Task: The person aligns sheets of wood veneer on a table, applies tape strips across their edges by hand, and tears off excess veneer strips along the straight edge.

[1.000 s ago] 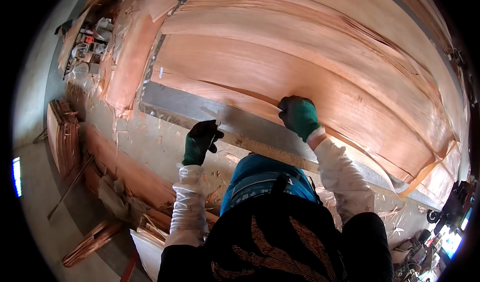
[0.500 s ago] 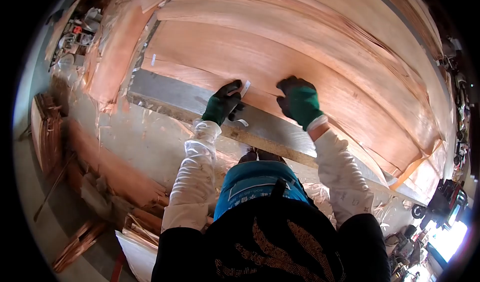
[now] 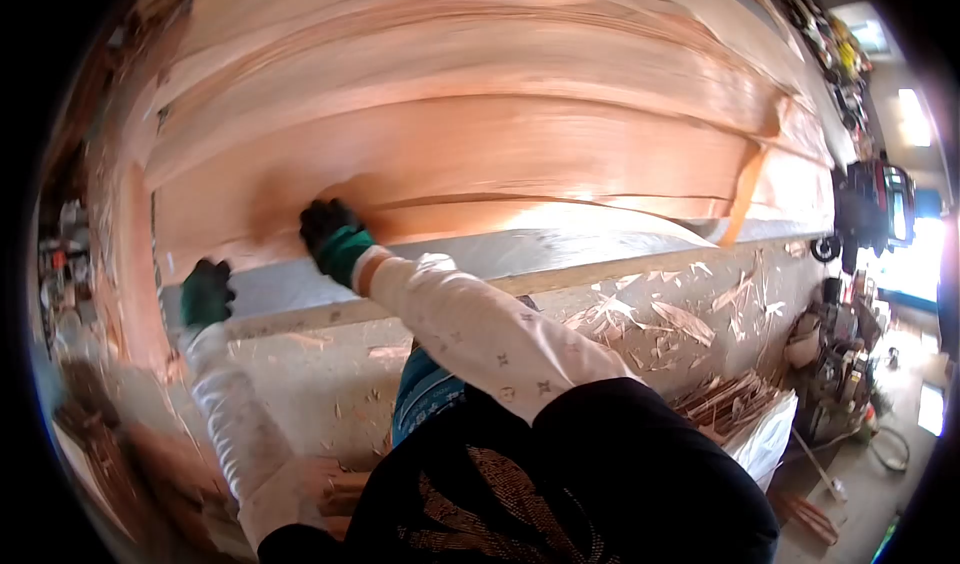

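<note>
Your wood sheet point(image 3: 480, 144) is already spread along the near side of the bench, with more sheets point(image 3: 480, 49) layered on its far side. At the left end it appears to lie fairly flat. From your right hand point(image 3: 336, 242) rightward, a dark gap parts it from a narrow strip point(image 3: 560, 216) along its near edge, so that stretch looks unjoined. At the far right, a loose curl of wood point(image 3: 746, 194) hangs across the edge, and scraps point(image 3: 684, 322) litter the floor.

Your gloved right hand is at the sheet's near edge; its fingers look bent, but blur hides whether they grip anything. Your left hand point(image 3: 207, 294) is over the left end of the metal top point(image 3: 520, 252); you cannot tell whether its fingers pinch something or whether it touches the metal.

Compared with half a second ago, both your hands are farther left along the bench, your right forearm now slants across your front, and the white slip that was beside your left hand can't be made out.
</note>
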### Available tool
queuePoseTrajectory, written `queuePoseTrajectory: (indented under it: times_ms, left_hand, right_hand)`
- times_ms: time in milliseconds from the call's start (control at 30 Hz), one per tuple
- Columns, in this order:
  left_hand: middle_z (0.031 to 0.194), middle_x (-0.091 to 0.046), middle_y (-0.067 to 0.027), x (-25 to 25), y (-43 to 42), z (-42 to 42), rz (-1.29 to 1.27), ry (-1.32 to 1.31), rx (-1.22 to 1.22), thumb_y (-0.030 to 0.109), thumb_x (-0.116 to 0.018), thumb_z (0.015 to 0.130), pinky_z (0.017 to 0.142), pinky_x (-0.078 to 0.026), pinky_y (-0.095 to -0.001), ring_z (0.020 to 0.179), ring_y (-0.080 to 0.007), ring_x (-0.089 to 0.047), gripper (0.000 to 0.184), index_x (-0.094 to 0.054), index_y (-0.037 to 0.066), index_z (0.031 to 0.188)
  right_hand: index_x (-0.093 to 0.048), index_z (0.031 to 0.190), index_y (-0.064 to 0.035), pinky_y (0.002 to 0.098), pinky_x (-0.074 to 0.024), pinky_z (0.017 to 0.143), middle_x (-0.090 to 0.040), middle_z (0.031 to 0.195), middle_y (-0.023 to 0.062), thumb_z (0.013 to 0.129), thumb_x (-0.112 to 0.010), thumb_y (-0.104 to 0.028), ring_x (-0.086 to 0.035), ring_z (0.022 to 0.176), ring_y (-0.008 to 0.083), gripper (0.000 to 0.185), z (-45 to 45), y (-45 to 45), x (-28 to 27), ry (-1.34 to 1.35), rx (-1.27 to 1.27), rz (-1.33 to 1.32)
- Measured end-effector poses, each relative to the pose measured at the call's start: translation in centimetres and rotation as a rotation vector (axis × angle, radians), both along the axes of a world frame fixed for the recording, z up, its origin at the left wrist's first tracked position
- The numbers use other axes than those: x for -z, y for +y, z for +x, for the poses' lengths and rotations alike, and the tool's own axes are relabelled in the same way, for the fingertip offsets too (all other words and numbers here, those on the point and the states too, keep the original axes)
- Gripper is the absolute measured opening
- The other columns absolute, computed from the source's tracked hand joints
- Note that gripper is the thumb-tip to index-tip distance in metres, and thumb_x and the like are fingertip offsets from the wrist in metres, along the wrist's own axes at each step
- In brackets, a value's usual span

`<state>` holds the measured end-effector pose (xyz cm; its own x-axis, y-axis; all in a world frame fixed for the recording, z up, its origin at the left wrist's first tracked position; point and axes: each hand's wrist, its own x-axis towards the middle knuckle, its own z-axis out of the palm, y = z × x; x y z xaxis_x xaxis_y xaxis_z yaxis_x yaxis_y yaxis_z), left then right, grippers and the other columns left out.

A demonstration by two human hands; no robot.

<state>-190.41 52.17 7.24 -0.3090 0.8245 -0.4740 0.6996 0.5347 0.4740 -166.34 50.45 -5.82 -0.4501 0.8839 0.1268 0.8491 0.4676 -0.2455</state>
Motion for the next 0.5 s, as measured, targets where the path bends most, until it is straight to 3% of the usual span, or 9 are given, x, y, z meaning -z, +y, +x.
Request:
queuePoseTrajectory:
  times_ms: [33, 133, 167, 267, 367, 400, 433, 467, 500]
  left_hand:
    - [0.062, -0.061, -0.0096, -0.9, -0.5, -0.3, 0.028, 0.023, 0.013, 0.032, -0.059, 0.093, 0.037, -0.04, -0.0325, 0.04, -0.0189, -0.052, 0.026, -0.057, 0.007, 0.088]
    - [0.067, -0.064, -0.0113, 2.7, -5.5, -5.6, 0.178, -0.233, 0.005, 0.033, -0.057, 0.094, 0.037, -0.041, -0.032, 0.038, -0.0169, -0.05, 0.028, -0.06, 0.005, 0.093]
    - [0.068, -0.065, -0.0116, 3.7, -7.9, -6.5, 0.089, -0.209, 0.029, 0.032, -0.056, 0.094, 0.037, -0.041, -0.0318, 0.039, -0.0169, -0.05, 0.028, -0.062, 0.005, 0.096]
    - [0.071, -0.064, -0.0118, 5.3, -17.4, 0.5, 0.036, -0.296, -0.363, 0.033, -0.056, 0.095, 0.036, -0.043, -0.0329, 0.041, -0.0192, -0.051, 0.029, -0.061, 0.005, 0.101]
    - [0.063, -0.06, -0.0112, 7.2, -22.4, 11.5, -0.218, -0.396, -0.565, 0.022, -0.059, 0.092, 0.037, -0.043, -0.0326, 0.041, -0.0198, -0.051, 0.024, -0.061, 0.003, 0.106]
    - [0.063, -0.06, -0.0099, 6.2, -23.7, 17.2, -0.047, -0.43, -0.395, 0.016, -0.063, 0.088, 0.038, -0.043, -0.0315, 0.043, -0.0188, -0.051, 0.024, -0.062, 0.002, 0.107]
    - [0.065, -0.061, -0.0083, 5.2, -23.3, 22.4, -0.082, -0.432, -0.42, 0.016, -0.068, 0.086, 0.04, -0.044, -0.0303, 0.044, -0.0174, -0.051, 0.028, -0.063, 0.002, 0.109]
    - [0.07, -0.064, -0.0091, 4.8, -22.5, 25.7, -0.142, -0.437, -0.454, 0.02, -0.068, 0.089, 0.042, -0.046, -0.0298, 0.046, -0.0167, -0.054, 0.029, -0.063, 0.003, 0.112]
    - [0.076, -0.067, -0.011, 5.8, -23.6, 27.1, 0.033, -0.559, -0.346, 0.023, -0.065, 0.093, 0.044, -0.048, -0.0287, 0.048, -0.016, -0.057, 0.028, -0.063, 0.004, 0.113]
  right_hand:
    - [-0.061, 0.121, -0.0081, 0.0559, -0.0357, 0.102, -0.054, 0.13, 0.0173, 0.085, -0.054, -0.025, -0.049, 0.122, 0.0364, 0.041, 2.2, -0.4, -4.3, 0.025, -0.066, -0.132]
    - [-0.065, 0.107, -0.0096, 0.0541, -0.0392, 0.096, -0.06, 0.114, 0.0171, 0.084, -0.054, -0.019, -0.053, 0.111, 0.0347, 0.027, 12.2, -4.4, -7.0, 0.352, -0.089, 0.401]
    - [-0.063, 0.116, -0.0124, 0.0532, -0.0418, 0.093, -0.058, 0.119, 0.0138, 0.08, -0.057, -0.021, -0.055, 0.107, 0.033, 0.037, 17.2, -6.1, -7.3, 0.355, -0.033, 0.343]
    - [-0.067, 0.113, -0.0073, 0.0456, -0.0478, 0.088, -0.065, 0.108, 0.0167, 0.082, -0.057, -0.011, -0.06, 0.1, 0.0356, 0.033, 36.1, -12.1, -9.6, 0.405, 0.269, -0.007]
    - [-0.067, 0.115, -0.0118, 0.0442, -0.0488, 0.086, -0.066, 0.108, 0.0172, 0.08, -0.067, -0.015, -0.062, 0.099, 0.0337, 0.035, 49.8, -18.5, -11.4, 0.099, 0.604, 0.083]
    - [-0.068, 0.114, -0.0133, 0.0437, -0.049, 0.083, -0.067, 0.103, 0.0154, 0.08, -0.067, -0.015, -0.063, 0.096, 0.0328, 0.033, 51.9, -19.6, -11.1, 0.056, 0.599, 0.05]
    - [-0.068, 0.112, -0.0149, 0.0432, -0.0492, 0.08, -0.068, 0.097, 0.0136, 0.081, -0.067, -0.015, -0.064, 0.093, 0.0319, 0.031, 53.7, -20.2, -10.7, 0.01, 0.591, 0.021]
    - [-0.068, 0.109, -0.0149, 0.0432, -0.0488, 0.077, -0.068, 0.094, 0.0118, 0.08, -0.066, -0.014, -0.064, 0.09, 0.0315, 0.028, 54.9, -20.4, -10.0, -0.026, 0.572, -0.082]
    - [-0.069, 0.106, -0.0149, 0.0432, -0.0484, 0.074, -0.068, 0.091, 0.0101, 0.08, -0.066, -0.014, -0.064, 0.087, 0.0311, 0.026, 55.9, -20.6, -9.0, -0.065, 0.552, -0.183]
